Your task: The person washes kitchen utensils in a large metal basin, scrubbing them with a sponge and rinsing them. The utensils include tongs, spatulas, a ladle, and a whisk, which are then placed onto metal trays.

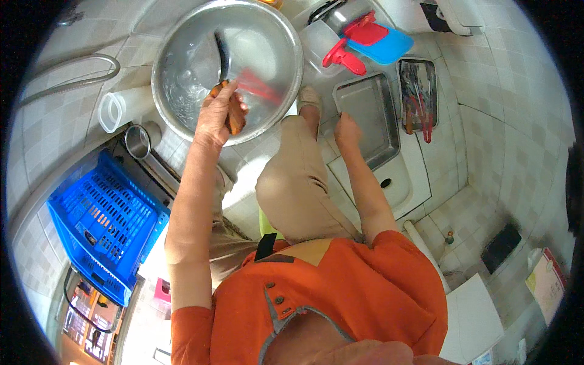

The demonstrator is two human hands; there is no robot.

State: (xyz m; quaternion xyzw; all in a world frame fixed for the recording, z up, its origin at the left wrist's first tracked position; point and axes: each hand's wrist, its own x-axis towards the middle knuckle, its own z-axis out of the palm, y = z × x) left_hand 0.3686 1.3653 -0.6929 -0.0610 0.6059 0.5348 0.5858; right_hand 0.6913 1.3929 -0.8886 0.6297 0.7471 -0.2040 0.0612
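In front of me stands a large round metal basin (299,68) with water in it. My left hand (218,114) is over its near part, closed around brown wooden handles (236,116). A dark, curved blade (222,52) reaches away from this hand into the basin; its join to the handles is hidden. Beside the fingers is a red utensil (260,86), blurred, and I cannot tell whether the hand holds it. My right hand (349,132) grips the left rim of a rectangular metal tray (365,98) on the floor to the right.
A smaller metal tray (433,82) holds several utensils, some red-handled. Red plastic pieces (344,57) and a blue board (388,48) lie near a clear container (317,43). Left are a blue crate (105,214), a metal cup (138,141), a translucent container (132,105) and a hose (86,64).
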